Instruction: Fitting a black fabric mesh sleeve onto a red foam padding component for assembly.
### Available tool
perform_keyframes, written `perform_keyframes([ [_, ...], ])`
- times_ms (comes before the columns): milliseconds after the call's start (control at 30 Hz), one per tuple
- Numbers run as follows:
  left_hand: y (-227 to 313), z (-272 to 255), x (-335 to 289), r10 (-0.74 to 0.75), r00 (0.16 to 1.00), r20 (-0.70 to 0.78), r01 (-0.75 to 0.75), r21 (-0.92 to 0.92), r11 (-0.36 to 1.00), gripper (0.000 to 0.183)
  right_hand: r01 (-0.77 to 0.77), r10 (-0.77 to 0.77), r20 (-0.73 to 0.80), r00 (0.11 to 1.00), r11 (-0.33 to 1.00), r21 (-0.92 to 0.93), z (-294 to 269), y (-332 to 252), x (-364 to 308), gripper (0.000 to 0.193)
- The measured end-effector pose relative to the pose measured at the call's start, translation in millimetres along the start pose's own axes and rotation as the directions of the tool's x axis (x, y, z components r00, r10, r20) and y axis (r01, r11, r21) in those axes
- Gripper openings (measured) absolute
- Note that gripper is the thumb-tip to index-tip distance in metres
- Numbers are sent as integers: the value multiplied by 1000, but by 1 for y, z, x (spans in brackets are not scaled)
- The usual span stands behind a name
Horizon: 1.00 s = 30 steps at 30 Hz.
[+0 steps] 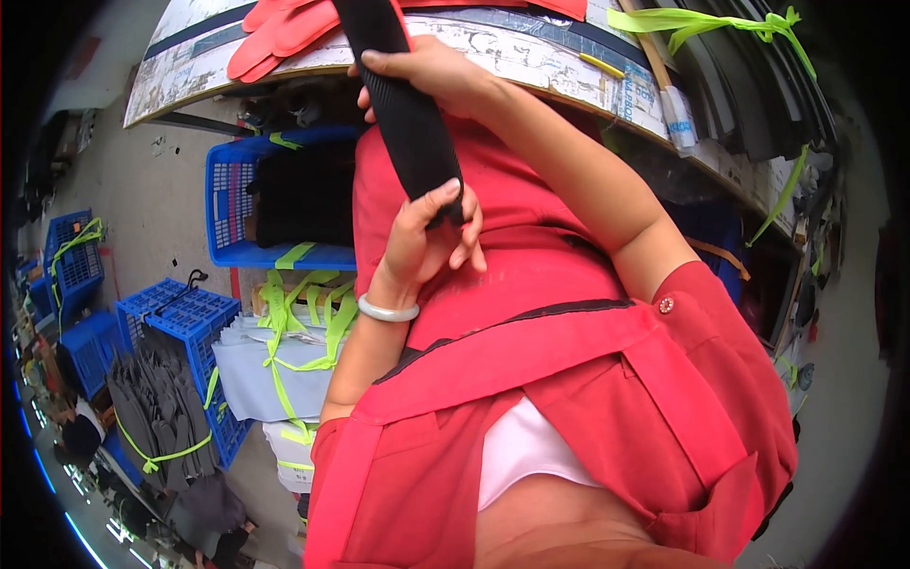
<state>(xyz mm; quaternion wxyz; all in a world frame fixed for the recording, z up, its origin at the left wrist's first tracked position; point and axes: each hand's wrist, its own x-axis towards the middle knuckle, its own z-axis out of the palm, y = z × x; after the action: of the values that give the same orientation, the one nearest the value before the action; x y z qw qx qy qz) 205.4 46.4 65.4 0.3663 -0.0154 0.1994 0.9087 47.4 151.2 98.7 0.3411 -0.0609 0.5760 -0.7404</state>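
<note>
A long black ribbed fabric strip (409,133) hangs at a slant in front of my red apron, from the table edge down to my waist. A narrow red edge shows beside its upper part. My right hand (431,76) is closed round the strip near the table, thumb on top. Lower down, my left hand (431,228), with a pale bangle at the wrist, pinches the strip's lower end between thumb and fingers. Its other fingers are loosely curled. Flat red pieces (289,38) with rounded ends lie in a pile on the table, just beyond the strip.
The worn white table (493,47) runs across the top, with a yellow pen-like stick (602,65) on it. A blue crate (227,199) holding black pieces stands below left, by tied grey bundles (275,370). Dark sheets (749,85) with green ties are at right.
</note>
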Motion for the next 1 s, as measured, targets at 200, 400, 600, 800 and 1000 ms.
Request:
perform_keyframes([
  [200, -10, -7, -31, -60, 989, -134, 100, 321, 942, 45, 81, -83, -70, 994, 996, -33, -11, 10, -5, 35],
  [400, 32, -18, -22, 441, 847, -298, -235, 534, 812, 28, 12, -12, -23, 1000, 1000, -19, -29, -16, -4, 33],
  [600, 44, -17, -1, 502, 795, -340, -361, 401, 842, 35, 120, -146, -33, 989, 909, -399, 30, 6, -26, 42],
  [800, 59, -55, -26, 460, 737, -495, -402, 226, 887, 25, 90, 34, 311, 950, 923, -375, -7, 41, -65, 39],
  [1000, 39, -52, -8, 553, 655, -514, -488, 271, 830, 23, -34, 20, -126, 992, 993, -115, 21, 74, -59, 18],
])
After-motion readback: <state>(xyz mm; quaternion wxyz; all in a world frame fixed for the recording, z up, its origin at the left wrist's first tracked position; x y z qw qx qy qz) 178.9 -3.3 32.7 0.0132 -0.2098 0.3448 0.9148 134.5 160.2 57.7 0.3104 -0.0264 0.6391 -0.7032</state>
